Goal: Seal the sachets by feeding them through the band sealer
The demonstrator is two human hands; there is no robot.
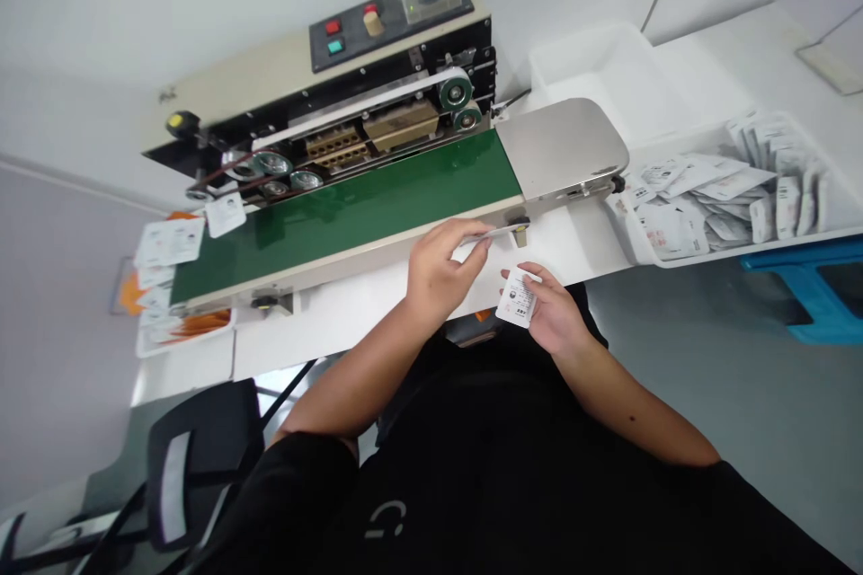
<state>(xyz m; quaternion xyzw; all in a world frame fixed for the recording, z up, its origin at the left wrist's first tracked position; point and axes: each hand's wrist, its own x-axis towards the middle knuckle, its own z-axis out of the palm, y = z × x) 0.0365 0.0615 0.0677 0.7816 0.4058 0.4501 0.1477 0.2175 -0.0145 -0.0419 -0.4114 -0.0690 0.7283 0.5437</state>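
Between the thumb and fingers of my left hand (437, 274) is a thin white packet (500, 232), seen nearly edge-on by the front edge of the band sealer. My right hand (558, 316) grips a white printed packet (517, 297) lower down, its printed face towards me; whether more lie behind it I cannot tell. Both hands are in front of the sealer's green conveyor belt (378, 207). A white printed packet (226, 214) lies at the belt's left end, partly against the rollers.
At the right, a white bin (761, 256) holds many printed packets, with another white tray (573, 45) behind. A metal plate (563, 144) extends the sealer. More packets (172, 243) pile over a bin at left. A blue stool (796, 296) and black chair (202, 458) stand below.
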